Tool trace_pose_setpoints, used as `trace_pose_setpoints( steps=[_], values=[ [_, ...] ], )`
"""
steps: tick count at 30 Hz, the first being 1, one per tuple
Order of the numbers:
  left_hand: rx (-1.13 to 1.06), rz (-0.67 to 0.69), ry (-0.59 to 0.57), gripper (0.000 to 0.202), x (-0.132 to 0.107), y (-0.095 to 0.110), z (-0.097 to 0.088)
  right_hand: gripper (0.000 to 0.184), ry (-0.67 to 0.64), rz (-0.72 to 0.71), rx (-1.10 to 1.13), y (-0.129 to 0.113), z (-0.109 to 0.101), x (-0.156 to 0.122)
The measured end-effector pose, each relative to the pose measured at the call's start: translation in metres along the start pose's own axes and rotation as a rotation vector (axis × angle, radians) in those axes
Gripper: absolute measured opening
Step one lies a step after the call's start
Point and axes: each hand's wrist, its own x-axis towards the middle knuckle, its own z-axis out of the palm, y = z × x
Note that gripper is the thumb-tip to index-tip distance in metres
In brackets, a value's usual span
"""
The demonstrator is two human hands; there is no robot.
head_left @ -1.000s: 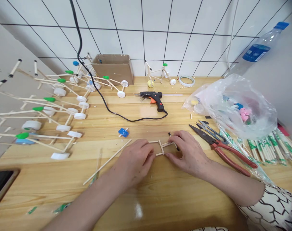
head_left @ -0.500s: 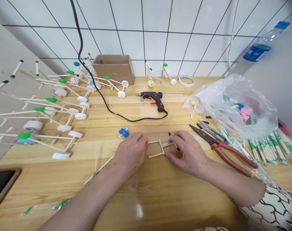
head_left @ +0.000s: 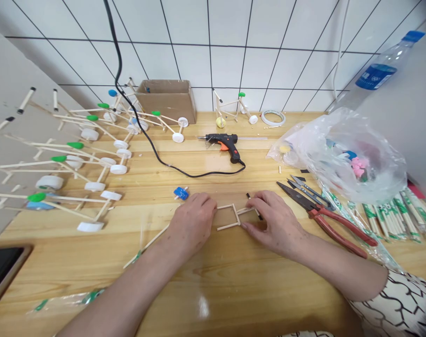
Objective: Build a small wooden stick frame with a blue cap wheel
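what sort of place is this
Likely a small craft workspace, though whether at home or in a shop I cannot tell: a glue gun and red-handled pliers lie on the wooden tabletop, with wheeled stick models at left.

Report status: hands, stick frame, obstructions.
Right hand holding stick frame; left hand at upper stick, grip hidden. Lower stick's left end free. Pliers nearby, not touching frame.

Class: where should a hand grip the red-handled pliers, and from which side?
Probably around both red handles, coming from the near right: the pliers lie flat with their handles spread toward that side, while the pointed nose faces far left, close beside the small scissors.
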Motion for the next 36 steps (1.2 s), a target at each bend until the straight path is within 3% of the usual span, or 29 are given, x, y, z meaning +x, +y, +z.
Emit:
trace_pose_setpoints(
  steps=[18,36],
  values=[
    [-0.012,0.021,0.077,0.02,-0.001,-0.0036,0.0043,0.024,-0.02,0.014,-0.008,-0.0003,-0.0003,-0.0003],
    [-0.053,0.01,0.064,0.019,-0.0017,-0.004,0.0035,0.025,-0.01,0.009,-0.005,-0.0009,-0.0015,-0.0002]
  ],
)
